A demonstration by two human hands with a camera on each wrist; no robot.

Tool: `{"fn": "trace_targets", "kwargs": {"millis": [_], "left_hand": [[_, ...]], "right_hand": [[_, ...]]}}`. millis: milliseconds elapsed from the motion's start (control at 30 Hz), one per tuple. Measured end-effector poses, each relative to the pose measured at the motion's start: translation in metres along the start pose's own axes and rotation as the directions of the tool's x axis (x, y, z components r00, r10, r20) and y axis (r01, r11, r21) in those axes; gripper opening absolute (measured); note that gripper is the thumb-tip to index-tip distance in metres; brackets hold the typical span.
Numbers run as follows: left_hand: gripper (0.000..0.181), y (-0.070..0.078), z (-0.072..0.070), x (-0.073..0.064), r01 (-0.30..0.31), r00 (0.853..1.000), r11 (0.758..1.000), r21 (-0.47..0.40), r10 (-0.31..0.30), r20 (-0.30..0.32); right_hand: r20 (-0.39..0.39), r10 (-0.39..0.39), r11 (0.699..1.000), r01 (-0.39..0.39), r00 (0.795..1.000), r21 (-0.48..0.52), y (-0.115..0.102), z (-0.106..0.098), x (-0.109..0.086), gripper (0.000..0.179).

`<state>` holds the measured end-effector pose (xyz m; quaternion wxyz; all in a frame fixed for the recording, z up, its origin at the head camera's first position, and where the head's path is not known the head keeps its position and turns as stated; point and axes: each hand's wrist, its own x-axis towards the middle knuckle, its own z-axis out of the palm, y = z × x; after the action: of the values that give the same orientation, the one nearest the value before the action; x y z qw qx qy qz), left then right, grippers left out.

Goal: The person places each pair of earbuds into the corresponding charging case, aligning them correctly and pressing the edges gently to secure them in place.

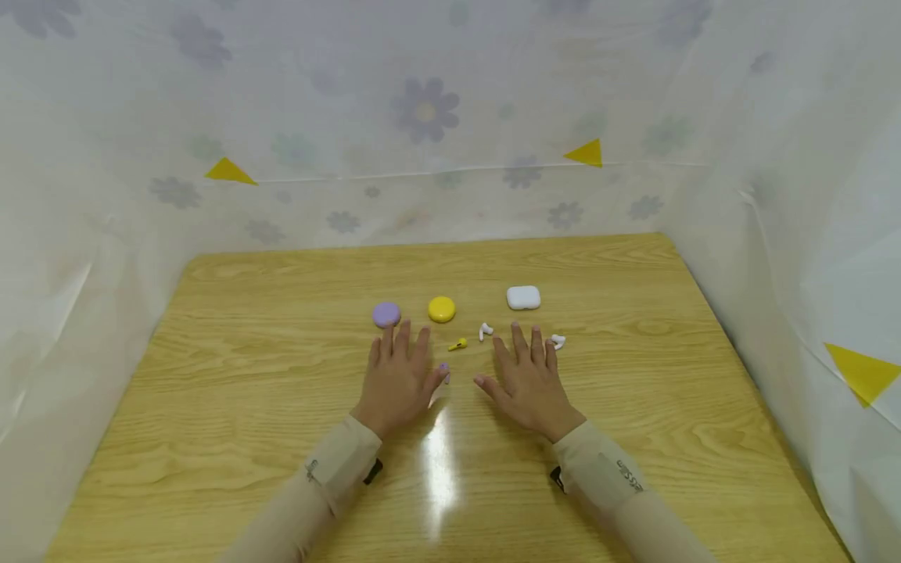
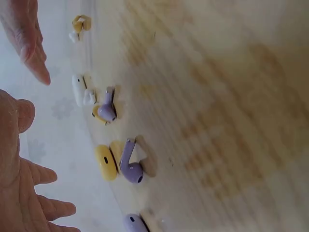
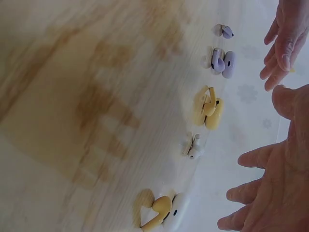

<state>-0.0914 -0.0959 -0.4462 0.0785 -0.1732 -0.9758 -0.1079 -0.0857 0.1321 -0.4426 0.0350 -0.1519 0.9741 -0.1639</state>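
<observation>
My left hand is spread palm down above the table, its fingertips just short of a round purple case in the head view. A purple earbud shows beside its thumb; the left wrist view has two purple earbuds, one near a yellow case. My right hand is likewise spread, holding nothing. A white earbud lies beside its fingers, partly hidden. Between the hands are a yellow earbud and another white earbud. Another yellow earbud is in the right wrist view.
A white charging case stands beyond my right hand, to the right of the yellow case. Wood-grain tabletop surrounds everything. Flower-patterned sheeting encloses the back and sides, with small yellow flags on strings.
</observation>
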Motion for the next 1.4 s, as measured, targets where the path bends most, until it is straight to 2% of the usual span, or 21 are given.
{"fn": "trace_targets", "kwargs": {"millis": [300,533,700,1033,1167,1300,1400], "left_hand": [[0.065,-0.011,-0.009,0.009,0.043,0.999,0.999,-0.019,-0.042,0.019],[0.064,-0.018,-0.012,0.014,0.041,0.999,0.999,-0.023,-0.042,-0.012],[0.064,-0.022,-0.011,0.023,0.027,0.999,0.999,-0.024,-0.028,-0.021],[0.066,-0.031,-0.004,0.054,0.088,0.994,0.994,-0.071,-0.083,0.068],[0.068,-0.041,-0.001,0.063,0.142,0.984,0.987,-0.075,-0.133,0.115],[0.071,-0.057,0.005,0.065,0.225,0.961,0.971,-0.079,-0.207,0.185],[0.072,-0.068,0.009,0.065,0.264,0.947,0.961,-0.089,-0.24,0.213]], "right_hand": [[-0.007,-0.015,1.0,0.015,1.0,-0.01,0.002,0.002,0.0,0.073],[0.006,-0.007,1.0,0.007,1.0,0.004,0.001,0.001,0.0,0.073],[0.009,-0.005,1.0,0.005,1.0,-0.011,0.001,0.0,0.0,0.073],[0.015,-0.011,1.0,0.011,1.0,-0.019,0.001,0.001,-0.001,0.073],[0.008,-0.013,1.0,0.013,1.0,-0.028,0.0,0.0,-0.002,0.072],[0.008,-0.01,1.0,0.011,1.0,-0.029,0.0,-0.001,-0.003,0.071],[0.01,-0.009,1.0,0.009,1.0,-0.029,0.001,-0.001,-0.004,0.071]]}}
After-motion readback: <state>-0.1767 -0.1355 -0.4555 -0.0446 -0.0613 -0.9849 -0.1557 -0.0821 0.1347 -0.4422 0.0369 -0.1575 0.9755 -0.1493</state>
